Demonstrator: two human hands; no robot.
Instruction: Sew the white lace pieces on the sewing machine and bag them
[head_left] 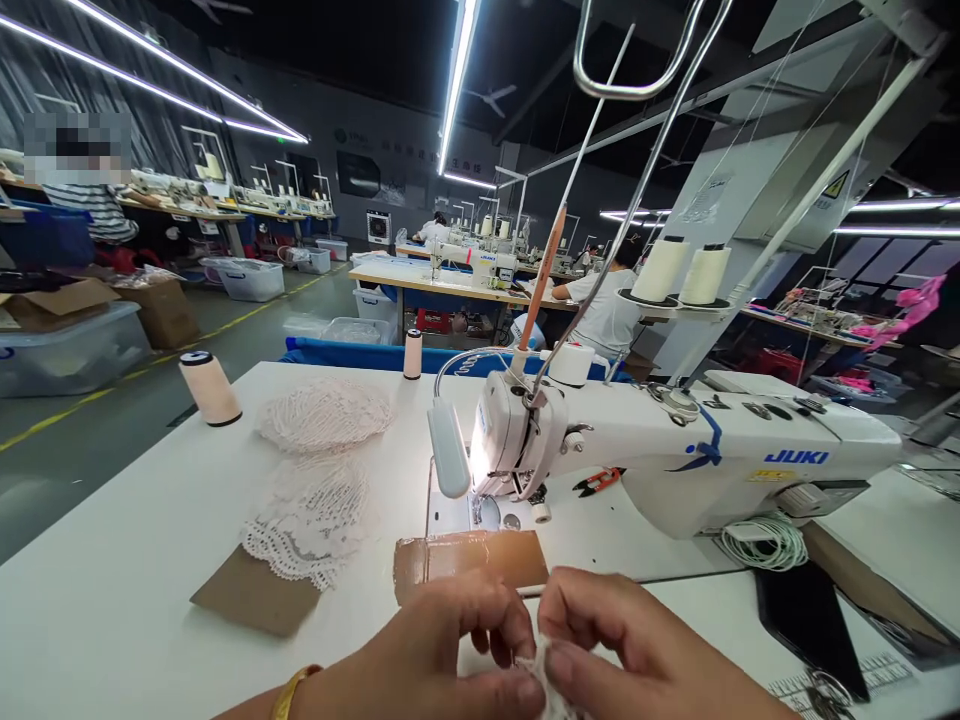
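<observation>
Large sewing hall, strip lights overhead, rows of machine tables far back. White worktable [112, 590] near; sewing machine [675, 450] right. Clear bins [251, 280] far left (contents unclear). Left hand [442, 650], right hand [637, 650] together, pinching white lace piece [541, 672] at near edge.

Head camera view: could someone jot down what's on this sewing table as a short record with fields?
place: workshop with rows of sewing tables
left hand: pinches a small white lace piece, gold bangle on the wrist
right hand: pinches the same piece from the other side
machine: white sewing machine, lamp lit at the needle
ahead of hands: brown cardboard strip
left of machine: two lace pieces, one partly on a cardboard sheet
thread: spool standing on the table
others: people seated at far tables
</observation>
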